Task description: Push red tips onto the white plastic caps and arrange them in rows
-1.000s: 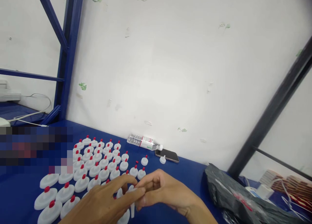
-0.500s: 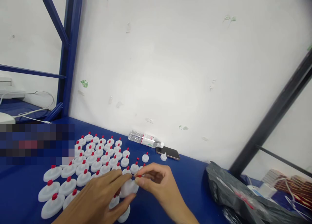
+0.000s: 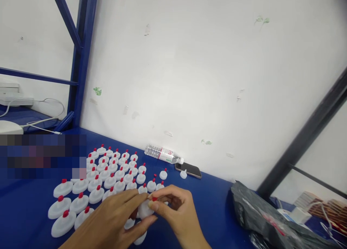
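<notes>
My left hand (image 3: 116, 213) is closed around a white plastic bottle cap (image 3: 145, 210), gripping it between thumb and fingers. On the right, my right hand (image 3: 179, 209) pinches a small red tip (image 3: 154, 199) at the top of that same cap with thumb and index finger. Its nozzle is hidden behind the fingers. Many similar white caps with red tips (image 3: 99, 194) stand upright in rows to the left and beyond my hands. A few white caps (image 3: 129, 223) are partly covered by my left hand.
At the wall lies a clear water bottle (image 3: 165, 155) on its side. A white cap without a red tip (image 3: 183, 174) sits by a dark phone (image 3: 192, 170). A loose red tip (image 3: 155, 175) lies nearby. A grey plastic bag (image 3: 252, 209) occupies the right side.
My view has shifted slightly, so the scene sits a little further right. Both hands stay together at the held cap, and the red tip shows more plainly between my right fingers.
</notes>
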A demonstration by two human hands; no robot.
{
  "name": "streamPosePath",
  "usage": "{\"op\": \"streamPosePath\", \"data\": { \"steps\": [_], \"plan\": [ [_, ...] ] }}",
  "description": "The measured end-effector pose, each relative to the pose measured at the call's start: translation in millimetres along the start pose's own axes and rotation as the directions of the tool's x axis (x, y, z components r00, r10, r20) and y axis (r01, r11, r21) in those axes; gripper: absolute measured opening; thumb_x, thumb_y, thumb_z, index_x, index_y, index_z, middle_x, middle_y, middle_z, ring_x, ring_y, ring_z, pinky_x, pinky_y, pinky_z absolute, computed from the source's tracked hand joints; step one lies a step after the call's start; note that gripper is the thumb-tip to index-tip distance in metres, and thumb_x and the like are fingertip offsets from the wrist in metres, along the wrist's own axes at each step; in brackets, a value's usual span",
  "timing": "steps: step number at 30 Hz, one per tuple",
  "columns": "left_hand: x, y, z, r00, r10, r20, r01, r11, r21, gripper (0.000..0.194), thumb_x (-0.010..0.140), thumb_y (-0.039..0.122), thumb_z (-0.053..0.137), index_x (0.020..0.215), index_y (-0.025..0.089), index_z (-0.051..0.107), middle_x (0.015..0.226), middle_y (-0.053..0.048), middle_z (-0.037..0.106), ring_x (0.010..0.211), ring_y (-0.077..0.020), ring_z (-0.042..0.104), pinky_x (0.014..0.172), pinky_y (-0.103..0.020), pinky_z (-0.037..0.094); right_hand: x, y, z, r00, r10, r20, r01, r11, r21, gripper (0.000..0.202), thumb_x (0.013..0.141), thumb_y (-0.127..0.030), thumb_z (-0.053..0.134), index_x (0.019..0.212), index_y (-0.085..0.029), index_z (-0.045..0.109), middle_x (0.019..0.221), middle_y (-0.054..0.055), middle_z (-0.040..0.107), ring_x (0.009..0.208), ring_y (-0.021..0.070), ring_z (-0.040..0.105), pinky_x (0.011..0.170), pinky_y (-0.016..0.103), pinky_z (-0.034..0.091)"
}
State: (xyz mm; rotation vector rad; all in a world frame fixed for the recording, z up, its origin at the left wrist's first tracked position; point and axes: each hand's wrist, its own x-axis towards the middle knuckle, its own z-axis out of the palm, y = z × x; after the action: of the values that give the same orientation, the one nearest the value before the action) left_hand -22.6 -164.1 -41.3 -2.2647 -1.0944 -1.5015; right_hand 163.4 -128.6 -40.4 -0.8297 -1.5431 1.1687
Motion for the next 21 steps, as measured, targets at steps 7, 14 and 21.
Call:
{"op": "streamPosePath", "data": {
  "steps": [7, 14, 21],
  "plan": [
    [-5.3, -2.5, -5.8, 0.998, -0.048, 0.028, 0.047, 0.998, 0.053, 0.026, 0.108, 0.047, 0.054, 0.113, 0.030, 0.073, 0.079, 0.006, 0.079, 0.060, -0.0085, 0.074, 0.060, -0.013, 0.057, 17.0, -22.7, -40.6, 0.980, -0.119, -0.161, 0.084, 0.975, -0.207, 0.026, 0.078, -0.048, 0.090, 0.088, -0.025, 0.087, 0.088, 0.007, 0.084, 0.082, 0.0255, 0.076, 0.077, 0.034, 0.060],
    [-10.3, -8.6, -5.0, 0.990, -0.054, 0.133, 0.044, 0.996, 0.076, 0.028, 0.106, 0.030, 0.050, 0.089, 0.029, 0.072, 0.083, 0.002, 0.078, 0.075, -0.0146, 0.078, 0.063, -0.018, 0.057, 39.1, 2.3, -96.3, 0.953, -0.171, -0.249, 0.005, 0.833, -0.553, 0.030, 0.085, -0.049, 0.080, 0.095, -0.021, 0.085, 0.090, 0.009, 0.084, 0.086, 0.0308, 0.078, 0.084, 0.042, 0.060],
    [-8.9, -6.4, -7.6, 0.982, -0.042, 0.184, 0.037, 0.999, 0.026, 0.026, 0.104, 0.024, 0.051, 0.086, 0.027, 0.069, 0.076, 0.004, 0.074, 0.064, -0.0119, 0.072, 0.061, -0.020, 0.054, 41.0, 37.7, -82.6, 0.988, -0.073, -0.138, -0.005, 0.868, -0.497, 0.031, 0.083, -0.050, 0.084, 0.091, -0.020, 0.085, 0.086, 0.008, 0.083, 0.079, 0.0275, 0.077, 0.076, 0.038, 0.058]
  ]
}}
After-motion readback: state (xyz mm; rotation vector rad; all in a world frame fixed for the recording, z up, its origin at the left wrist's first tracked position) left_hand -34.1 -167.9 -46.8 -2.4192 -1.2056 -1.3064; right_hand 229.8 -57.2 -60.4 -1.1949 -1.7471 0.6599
